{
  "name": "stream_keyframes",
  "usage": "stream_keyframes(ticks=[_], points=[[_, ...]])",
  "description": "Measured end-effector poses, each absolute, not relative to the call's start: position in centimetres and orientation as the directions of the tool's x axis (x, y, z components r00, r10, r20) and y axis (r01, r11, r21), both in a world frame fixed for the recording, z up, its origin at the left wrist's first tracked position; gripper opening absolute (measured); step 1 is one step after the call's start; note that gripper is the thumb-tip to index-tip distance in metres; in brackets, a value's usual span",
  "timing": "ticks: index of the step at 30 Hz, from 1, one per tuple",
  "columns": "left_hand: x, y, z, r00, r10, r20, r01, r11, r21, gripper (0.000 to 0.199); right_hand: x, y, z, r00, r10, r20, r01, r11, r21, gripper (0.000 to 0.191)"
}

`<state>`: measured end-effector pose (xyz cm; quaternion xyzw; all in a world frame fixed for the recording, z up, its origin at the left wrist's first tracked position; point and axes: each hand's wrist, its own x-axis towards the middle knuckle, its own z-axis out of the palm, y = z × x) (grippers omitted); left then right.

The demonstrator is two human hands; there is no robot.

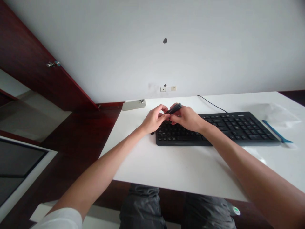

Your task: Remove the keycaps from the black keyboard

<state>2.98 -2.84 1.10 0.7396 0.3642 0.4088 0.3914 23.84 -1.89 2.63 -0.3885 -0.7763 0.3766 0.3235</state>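
Note:
A black keyboard lies on the white table, its left part beneath my hands. My right hand is closed around a small, dark, elongated object, which slants up to the right above the keys. My left hand meets it from the other side, thumb and fingers pinched at the object's lower end. The fingers hide that end, so its exact kind is unclear. Beside the keyboard's left edge, partly behind my left hand, lies a tiny dark piece.
A phone rests at the table's back left corner. Right of the keyboard lie a blue brush and a clear plastic bag. Something white sits partly behind my right forearm. The keyboard cable runs backward toward the wall.

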Motion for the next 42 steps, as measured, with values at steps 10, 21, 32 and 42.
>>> stream_keyframes(ticks=[10, 21, 32, 42], points=[[2.1, -3.3, 2.7, 0.424, 0.819, 0.387, 0.533, -0.571, 0.624, 0.013, 24.3, -2.2, 3.3, -0.434, 0.826, 0.359, 0.465, 0.547, -0.696, 0.015], [1.1, -2.3, 2.5, 0.438, 0.832, 0.339, 0.587, -0.551, 0.593, 0.011, 25.3, 0.0, 2.0, 0.052, 0.868, 0.494, 0.292, 0.460, -0.839, 0.019], [2.6, -3.7, 2.7, 0.377, 0.879, 0.293, 0.524, -0.463, 0.715, 0.015, 23.0, -1.6, 2.0, -0.258, 0.897, 0.358, -0.101, 0.343, -0.934, 0.064], [2.4, -3.4, 2.5, 0.400, 0.856, 0.326, 0.614, -0.515, 0.598, 0.016, 23.2, -3.1, 2.8, -0.203, 0.810, 0.550, 0.371, 0.583, -0.723, 0.070]])
